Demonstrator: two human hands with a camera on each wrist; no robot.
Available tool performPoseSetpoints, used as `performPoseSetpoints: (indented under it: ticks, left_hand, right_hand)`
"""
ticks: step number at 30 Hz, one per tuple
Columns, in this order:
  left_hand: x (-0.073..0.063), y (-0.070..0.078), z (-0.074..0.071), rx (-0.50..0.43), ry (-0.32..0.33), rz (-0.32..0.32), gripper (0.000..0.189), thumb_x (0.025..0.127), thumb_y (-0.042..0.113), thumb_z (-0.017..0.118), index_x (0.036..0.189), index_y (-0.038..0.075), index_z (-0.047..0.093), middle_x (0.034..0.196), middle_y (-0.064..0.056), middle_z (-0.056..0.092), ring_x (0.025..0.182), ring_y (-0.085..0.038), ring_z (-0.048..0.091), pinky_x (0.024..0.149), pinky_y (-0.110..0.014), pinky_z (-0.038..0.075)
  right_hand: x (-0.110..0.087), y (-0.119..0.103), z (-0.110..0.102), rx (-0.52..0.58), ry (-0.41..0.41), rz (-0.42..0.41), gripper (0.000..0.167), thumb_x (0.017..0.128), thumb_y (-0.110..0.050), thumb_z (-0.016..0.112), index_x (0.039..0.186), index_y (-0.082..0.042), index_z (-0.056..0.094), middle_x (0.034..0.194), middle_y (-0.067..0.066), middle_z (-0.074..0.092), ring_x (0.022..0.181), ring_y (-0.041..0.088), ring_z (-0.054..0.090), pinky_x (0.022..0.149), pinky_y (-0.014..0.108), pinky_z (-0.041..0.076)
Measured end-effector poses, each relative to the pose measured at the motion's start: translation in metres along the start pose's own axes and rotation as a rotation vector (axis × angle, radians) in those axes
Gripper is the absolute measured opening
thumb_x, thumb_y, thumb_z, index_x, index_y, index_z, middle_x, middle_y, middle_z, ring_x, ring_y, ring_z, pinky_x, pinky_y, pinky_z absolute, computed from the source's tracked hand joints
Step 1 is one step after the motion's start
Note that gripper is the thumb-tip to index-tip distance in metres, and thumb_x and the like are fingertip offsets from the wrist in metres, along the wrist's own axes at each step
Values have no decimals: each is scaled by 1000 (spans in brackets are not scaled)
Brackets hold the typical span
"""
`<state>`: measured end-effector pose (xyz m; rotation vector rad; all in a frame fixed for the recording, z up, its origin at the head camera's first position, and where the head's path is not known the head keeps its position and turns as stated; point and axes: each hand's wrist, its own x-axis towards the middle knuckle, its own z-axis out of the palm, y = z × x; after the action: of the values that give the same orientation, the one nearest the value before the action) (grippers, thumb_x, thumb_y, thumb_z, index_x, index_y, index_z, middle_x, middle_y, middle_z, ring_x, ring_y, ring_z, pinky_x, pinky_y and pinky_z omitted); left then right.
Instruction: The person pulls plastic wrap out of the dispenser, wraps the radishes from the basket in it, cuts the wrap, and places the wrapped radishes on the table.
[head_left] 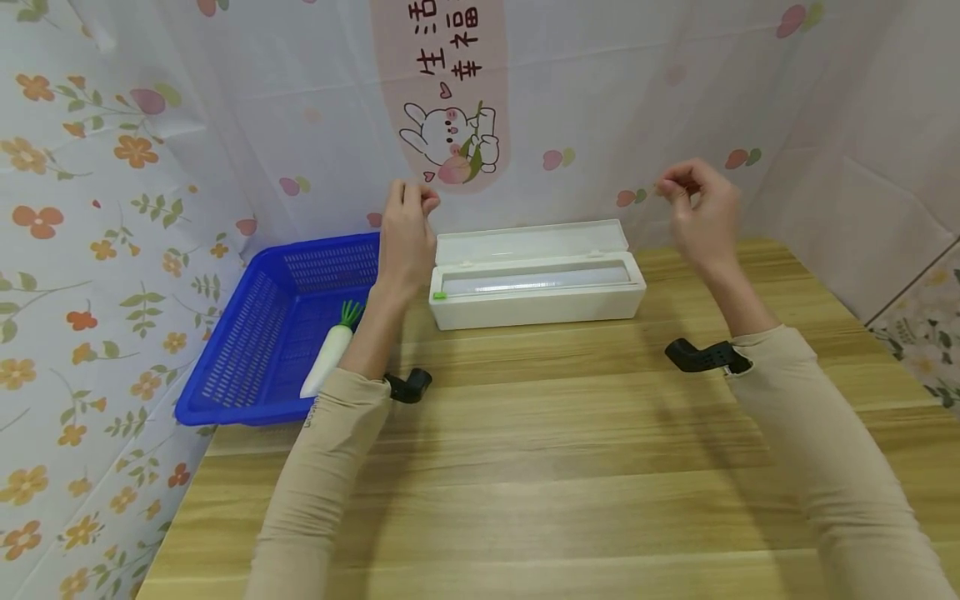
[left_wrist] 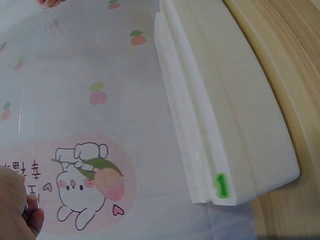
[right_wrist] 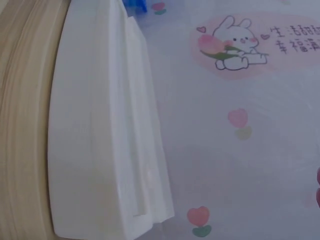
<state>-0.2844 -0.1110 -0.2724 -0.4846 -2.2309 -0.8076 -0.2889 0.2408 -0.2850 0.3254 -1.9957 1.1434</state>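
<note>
My left hand (head_left: 407, 229) is raised left of a white cling film dispenser (head_left: 537, 308), fingertips pinched together. To its right, at about the same height, my right hand (head_left: 703, 210) pinches with thumb and fingers. Between them spans a sheet of clear cling film (left_wrist: 21, 112), nearly invisible in the head view; its edge shows as a thin bright line in the left wrist view. Below stands the dispenser with its lid (head_left: 531, 242) tipped back, a roll (head_left: 536, 279) inside and a green slider (head_left: 440, 295) at the left end of its front edge.
A blue plastic basket (head_left: 225, 408) stands at the left, with a white radish (head_left: 327, 358) with green tops lying in it, partly behind my left forearm. A printed cloth (head_left: 570, 108) hangs right behind the dispenser. Everything stands on a wooden table (head_left: 547, 467).
</note>
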Motion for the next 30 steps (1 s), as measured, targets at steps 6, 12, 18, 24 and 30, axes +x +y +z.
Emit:
performPoseSetpoints:
  ticks: [6,12,18,24,30]
  left_hand:
    - [5,8,-9,-22,23,5,25,107,9,42,110,-9,58,108,-21,52,98,-29,56,87,-34,49]
    - [7,15,-17,-31,59,52,26,107,10,42,109,-11,58,108,-22,52,98,-30,57,86,-34,48]
    - [10,21,-22,-62,112,114,28,106,11,43,106,-12,58,105,-23,51,97,-31,56,87,-34,48]
    - [11,24,-26,-75,151,153,30,106,14,41,105,-12,57,105,-24,51,97,-31,56,87,-33,47]
    - [9,27,-31,-66,153,171,35,108,18,37,105,-12,56,106,-24,49,97,-32,54,87,-33,46]
  right_hand:
    - [6,-9,-5,25,52,-7,23,97,-9,66,95,13,65,80,-24,58,74,-2,52,74,18,39]
    - [11,-17,-9,45,97,-20,24,96,-9,67,95,15,65,80,-23,59,75,-3,54,75,19,40]
    - [13,-28,-14,49,118,-18,24,97,-10,65,96,14,65,82,-20,59,77,-1,55,78,20,41]
    - [12,-37,-16,61,135,-49,18,98,-11,63,94,6,68,83,-21,59,79,-1,56,77,19,42]
    - [13,-36,-16,91,158,-102,10,98,-10,63,91,-9,69,84,-22,59,80,0,58,76,20,43]
